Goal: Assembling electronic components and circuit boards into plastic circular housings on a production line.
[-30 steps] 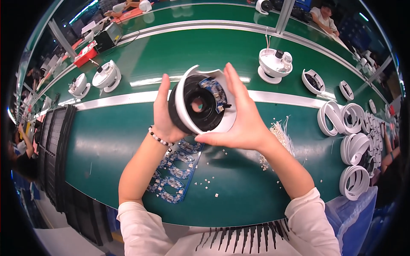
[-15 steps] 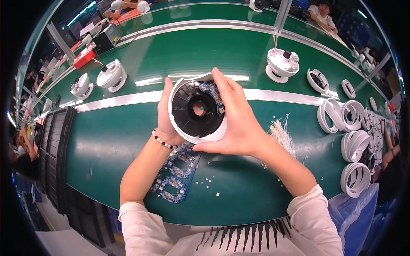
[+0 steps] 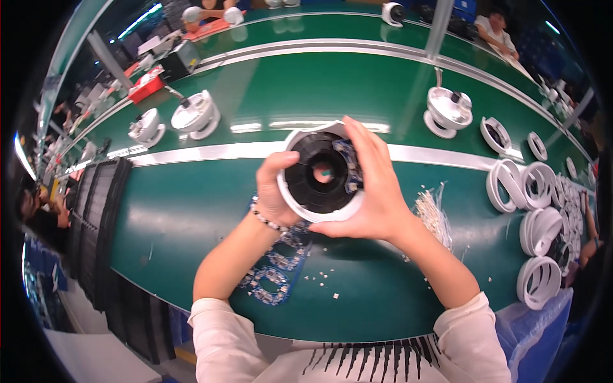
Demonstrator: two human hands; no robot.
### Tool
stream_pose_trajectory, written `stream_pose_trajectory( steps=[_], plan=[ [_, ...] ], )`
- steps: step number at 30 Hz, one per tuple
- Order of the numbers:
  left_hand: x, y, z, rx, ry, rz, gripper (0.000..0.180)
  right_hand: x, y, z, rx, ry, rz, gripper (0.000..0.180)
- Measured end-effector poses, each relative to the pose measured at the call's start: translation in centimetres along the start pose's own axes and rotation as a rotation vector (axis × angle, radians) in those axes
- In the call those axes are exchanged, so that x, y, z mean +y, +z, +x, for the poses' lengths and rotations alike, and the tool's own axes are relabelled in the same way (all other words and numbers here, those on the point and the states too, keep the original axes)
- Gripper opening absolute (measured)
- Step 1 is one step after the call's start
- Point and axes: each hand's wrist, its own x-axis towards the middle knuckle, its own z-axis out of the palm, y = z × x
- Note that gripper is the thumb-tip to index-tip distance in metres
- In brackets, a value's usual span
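Observation:
Both my hands hold a round white plastic housing (image 3: 295, 205) raised above the bench, its open side facing me. Inside it sits a black ribbed liner (image 3: 303, 172) with a round hole in the middle. A curved blue circuit board (image 3: 350, 167) lies along the liner's right side. My left hand (image 3: 276, 195), with a beaded bracelet at the wrist, grips the left rim, its thumb over the edge. Around the right side, my right hand (image 3: 377, 191) is closed, fingers at the top and thumb below. Beneath my left forearm lies a panel of blue ring-shaped circuit boards (image 3: 274, 281).
White-ended wires (image 3: 434, 220) lie in a bunch right of my right forearm. Several white rings (image 3: 539, 284) stand along the right edge. Black trays (image 3: 96, 223) are stacked at the left. White camera-like assemblies (image 3: 450, 108) stand on the green conveyor (image 3: 332, 80). Tiny white pieces (image 3: 336, 295) are scattered nearby.
The view has shifted, so the scene appears farther right. My left thumb has moved from beside the housing onto its rim. The housing is still in both hands.

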Motion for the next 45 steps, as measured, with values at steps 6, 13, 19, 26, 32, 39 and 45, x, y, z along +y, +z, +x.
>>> stream_pose_trajectory(
  steps=[6,13,19,26,32,39,45],
  plan=[
    [0.0,-0.3,0.1,0.048,0.044,-0.065,0.047,0.3,1.4,-0.5,0.051,-0.001,-0.003,0.108],
    [0.4,-3.1,4.0,0.314,-0.177,0.185,0.044,0.6,-1.0,-1.1,-0.024,-0.132,-0.293,0.066],
    [-1.2,-0.4,4.3,0.3,-0.261,0.259,0.044,1.9,-3.8,-1.4,0.042,-0.433,-0.338,0.036],
    [-1.5,1.4,5.0,0.227,-0.206,0.244,0.047,3.1,-4.9,-0.9,0.104,-0.452,-0.362,0.033],
    [-1.9,0.9,5.3,0.219,-0.222,0.184,0.039,3.6,-5.1,-0.7,0.132,-0.449,-0.255,0.048],
    [-3.2,4.0,4.5,0.171,-0.159,0.257,0.041,3.4,-6.0,-2.4,0.234,-0.442,-0.272,0.034],
    [-3.7,5.2,3.9,0.213,-0.177,0.354,0.043,3.5,-6.2,-2.9,0.338,-0.551,-0.31,0.027]
  ],
)
